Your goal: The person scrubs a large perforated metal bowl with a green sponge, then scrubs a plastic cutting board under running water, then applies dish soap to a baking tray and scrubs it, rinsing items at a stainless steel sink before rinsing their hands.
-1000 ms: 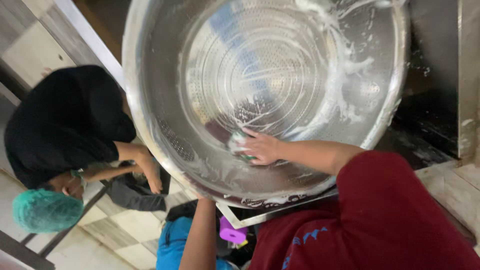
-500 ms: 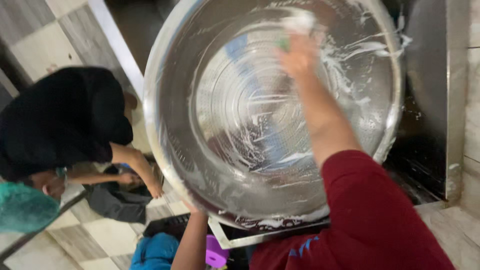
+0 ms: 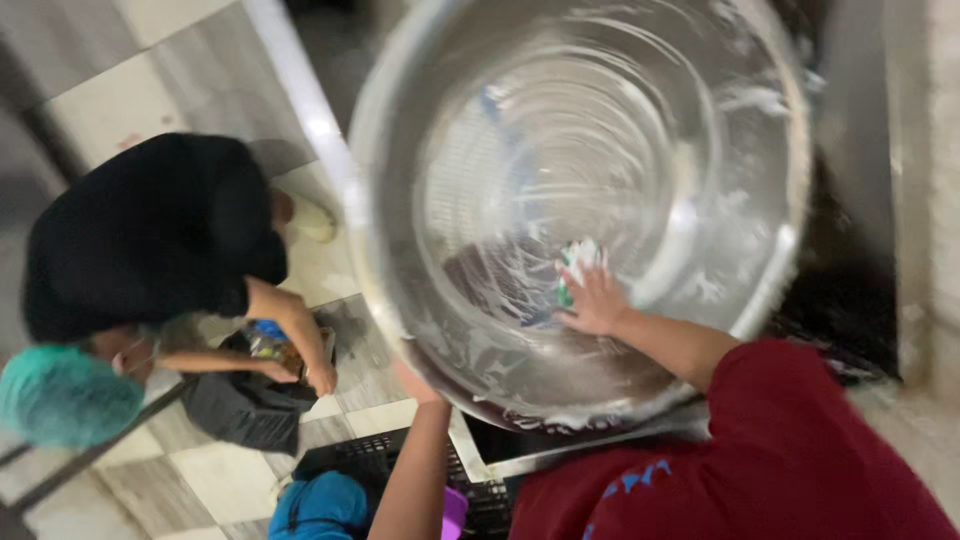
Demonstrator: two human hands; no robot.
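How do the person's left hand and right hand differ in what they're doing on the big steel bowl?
The right hand lies inside the steel bowl, fingers spread, pressing a green and white sponge against the soapy wall. The left hand is at the bowl's near rim from outside, mostly hidden behind it, with no sponge. Both touch the same bowl.

Glossy steel basin (image 3: 640, 150) — soap-smeared — above smooth, matt floor tiles (image 3: 90, 120)

Silver soapy basin (image 3: 480, 330), green-white sponge (image 3: 578, 266), dark red sleeve (image 3: 790, 440), grey-and-cream checkered floor (image 3: 130, 90)
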